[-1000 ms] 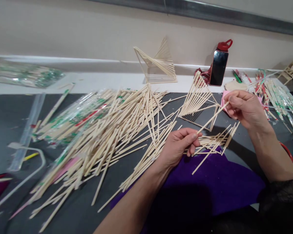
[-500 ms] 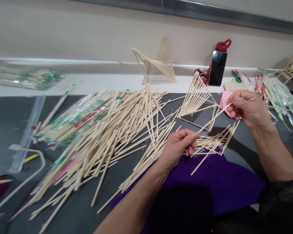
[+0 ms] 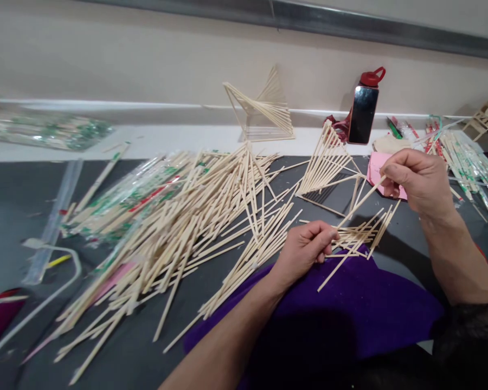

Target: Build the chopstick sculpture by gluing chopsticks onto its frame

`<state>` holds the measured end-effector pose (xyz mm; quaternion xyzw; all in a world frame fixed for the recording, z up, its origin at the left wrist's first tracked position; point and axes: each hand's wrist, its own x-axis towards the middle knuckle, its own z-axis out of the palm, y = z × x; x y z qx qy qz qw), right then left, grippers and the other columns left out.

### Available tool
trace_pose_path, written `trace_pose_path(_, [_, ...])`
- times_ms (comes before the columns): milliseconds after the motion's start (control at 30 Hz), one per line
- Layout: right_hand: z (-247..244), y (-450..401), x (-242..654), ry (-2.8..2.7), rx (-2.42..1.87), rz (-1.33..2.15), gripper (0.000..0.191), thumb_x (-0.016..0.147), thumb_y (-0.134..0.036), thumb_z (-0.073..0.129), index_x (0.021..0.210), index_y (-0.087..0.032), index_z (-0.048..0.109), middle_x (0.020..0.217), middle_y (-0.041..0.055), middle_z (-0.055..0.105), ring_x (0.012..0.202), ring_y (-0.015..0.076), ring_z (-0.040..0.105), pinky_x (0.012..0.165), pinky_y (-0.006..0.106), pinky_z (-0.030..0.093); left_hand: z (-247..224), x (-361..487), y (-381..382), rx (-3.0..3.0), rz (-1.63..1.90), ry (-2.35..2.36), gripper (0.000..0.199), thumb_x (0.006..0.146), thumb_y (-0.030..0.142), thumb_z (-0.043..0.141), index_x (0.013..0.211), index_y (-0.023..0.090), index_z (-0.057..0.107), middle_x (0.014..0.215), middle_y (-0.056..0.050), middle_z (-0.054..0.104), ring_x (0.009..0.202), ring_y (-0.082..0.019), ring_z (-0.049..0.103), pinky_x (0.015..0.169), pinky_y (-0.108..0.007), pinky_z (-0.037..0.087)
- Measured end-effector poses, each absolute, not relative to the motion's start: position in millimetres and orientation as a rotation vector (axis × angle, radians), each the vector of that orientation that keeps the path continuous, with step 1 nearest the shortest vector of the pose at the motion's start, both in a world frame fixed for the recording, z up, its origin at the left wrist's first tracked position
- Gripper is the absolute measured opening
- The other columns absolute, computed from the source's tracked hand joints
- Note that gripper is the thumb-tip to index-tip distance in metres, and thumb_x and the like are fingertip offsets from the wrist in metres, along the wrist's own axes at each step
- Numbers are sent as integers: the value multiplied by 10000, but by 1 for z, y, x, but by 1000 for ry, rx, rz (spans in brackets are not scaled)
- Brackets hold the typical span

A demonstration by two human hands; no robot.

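Between my two hands a thin wooden chopstick [image 3: 361, 202] slants up to the right. My left hand [image 3: 309, 245] pinches its lower end, and the fingers of my right hand [image 3: 409, 176] close on its upper end. Beneath it lies a small pile of loose chopsticks [image 3: 355, 238], partly on a purple cloth [image 3: 374, 298]. Just behind stands a fan-like frame of chopsticks [image 3: 327, 160]. Left of my left hand spreads a large heap of loose chopsticks [image 3: 187, 227].
A similar twisted chopstick structure [image 3: 268, 111] stands against the wall. Wrapped chopsticks [image 3: 134, 197] lie at the left, more packets [image 3: 467, 157] at the right. A phone [image 3: 363, 115] leans on a red-capped bottle [image 3: 371, 78]. A white cable [image 3: 61, 295] curves across the left side.
My left hand has slid slightly to the right along with the lower end of the chopstick. My right hand keeps its pinch nearly in place. The view has shifted a little.
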<state>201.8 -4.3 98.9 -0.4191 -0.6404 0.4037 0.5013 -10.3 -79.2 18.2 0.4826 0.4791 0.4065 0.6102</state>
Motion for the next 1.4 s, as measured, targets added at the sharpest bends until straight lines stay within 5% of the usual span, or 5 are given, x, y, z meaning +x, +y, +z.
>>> trace_pose_path(567, [99,1,209,-1556,-940,1043,237,759,-405,751,712,-180,696,534,1,623,425,87,551,362,198,392,21,-10,-77,1303,937,1257,316,877,420,512,830,152,672,557,21,594,423,-72,496,424,-180,405])
trace_pose_path(667, [103,3,214,-1502,-960,937,258,764,-418,752,688,-182,680,509,-9,595,394,76,519,342,194,375,23,-12,-73,1871,857,1345,355,950,364,414,951,165,708,819,-62,730,749,-156,672,710,-276,550])
trace_pose_path(733, [106,4,219,-1465,-951,902,269,769,-424,748,682,-183,671,509,-15,586,385,69,507,335,190,366,24,-9,-68,2275,684,1525,349,963,276,397,1132,150,675,1116,-117,713,1047,-234,647,901,-374,526])
trace_pose_path(900, [111,5,225,-1438,-957,895,281,762,-431,756,680,-181,659,506,-22,573,383,65,505,331,182,360,31,10,-50,2431,-157,1859,568,890,55,337,1456,87,373,1506,-217,389,942,-259,697,699,-376,586])
trace_pose_path(1400, [109,6,223,-1448,-984,876,275,773,-419,742,685,-172,659,496,-20,569,373,66,506,328,189,353,18,26,-10,2336,-234,1939,520,921,74,254,1410,78,431,1376,-262,512,955,-283,702,724,-390,577])
